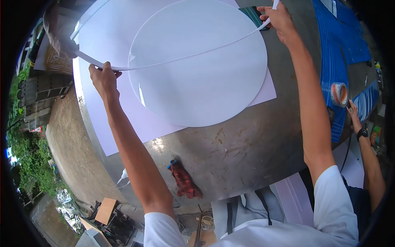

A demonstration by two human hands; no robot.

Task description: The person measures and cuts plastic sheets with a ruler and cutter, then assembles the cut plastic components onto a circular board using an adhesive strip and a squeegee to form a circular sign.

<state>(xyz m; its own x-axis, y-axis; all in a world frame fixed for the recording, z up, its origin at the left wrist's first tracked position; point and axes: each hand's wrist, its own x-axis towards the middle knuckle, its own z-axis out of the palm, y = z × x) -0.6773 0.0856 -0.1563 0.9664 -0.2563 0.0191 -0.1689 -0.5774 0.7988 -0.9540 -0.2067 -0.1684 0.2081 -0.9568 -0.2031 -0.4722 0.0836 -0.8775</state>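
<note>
A long, thin white strip stretches over a large white disc, which lies on pale sheets on a metal table. My left hand is closed on the strip at the disc's left edge. At the upper right, my right hand grips the same strip near its upturned part. Just beside my right hand, a dark green piece lies partly under the disc's edge. The strip sags slightly between my hands and runs on leftward past my left hand.
A red and black cloth item lies near the table's front edge. Blue sheeting and a tape roll are at the right. A co-worker's hand is beside them; another person's blurred hand is at the upper left.
</note>
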